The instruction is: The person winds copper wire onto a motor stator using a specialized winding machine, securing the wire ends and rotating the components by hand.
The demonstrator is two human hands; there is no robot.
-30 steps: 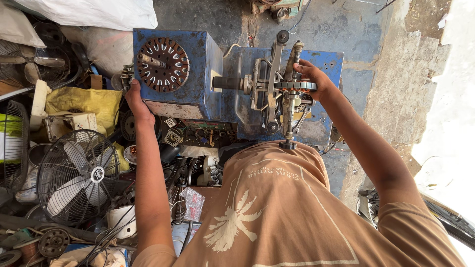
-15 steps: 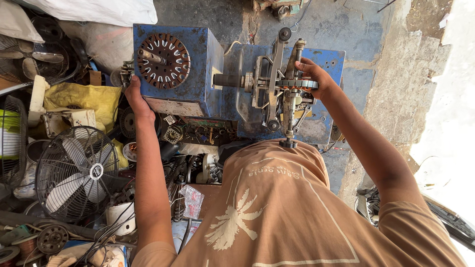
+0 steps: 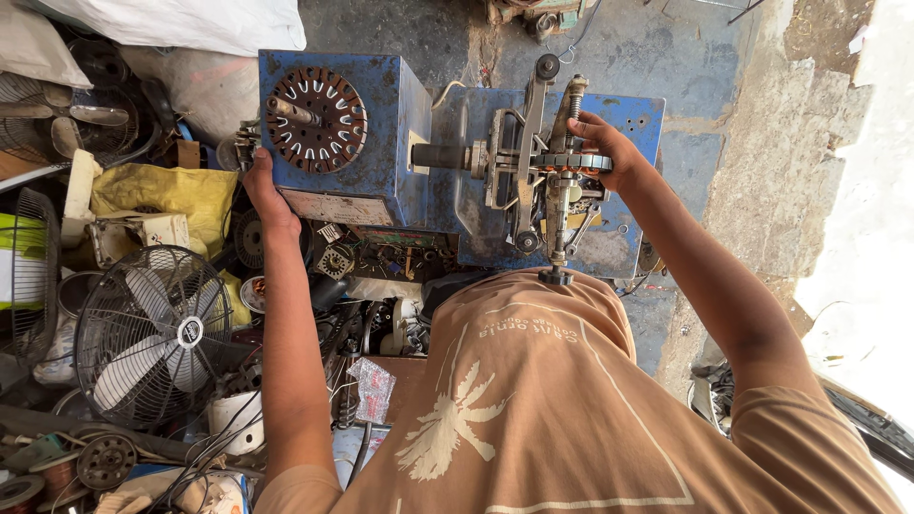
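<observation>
One blue winding machine (image 3: 400, 143) stands ahead of the person, taken as landmark. Left hand (image 3: 262, 186) rests at its lower left corner, fingers curled on the edge beside the one slotted round stator core (image 3: 315, 119) on its face. Right hand (image 3: 605, 152) grips the one toothed metal wheel (image 3: 562, 162) on the machine's right-side spindle. Hands well apart. One caged fan (image 3: 152, 333) lies left of and below the machine

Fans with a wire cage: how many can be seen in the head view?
3. One caged fan stands at lower left, beside the left hand's forearm; one wire guard is cut by the left edge; one bare-bladed fan sits upper left. Clutter may hide more.
</observation>
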